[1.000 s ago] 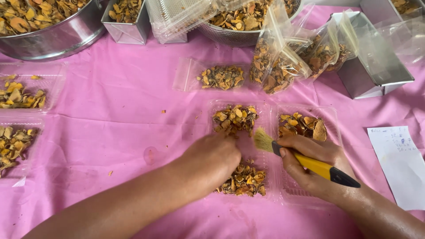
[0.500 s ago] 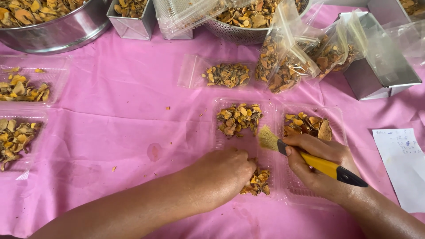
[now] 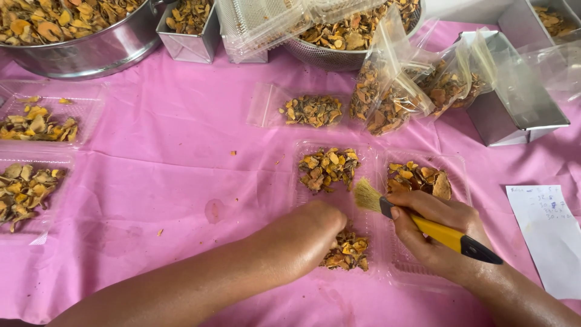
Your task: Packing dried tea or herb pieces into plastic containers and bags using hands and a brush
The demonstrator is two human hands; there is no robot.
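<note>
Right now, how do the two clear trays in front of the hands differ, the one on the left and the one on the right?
The left clear tray holds two separate piles of dried orange-brown pieces, one far, one near; the right clear tray holds one pile at its far end. The left hand rests over the left tray's near pile, while the right hand, holding a yellow-handled brush, lies over the right tray. Both sit on the pink cloth.
</note>
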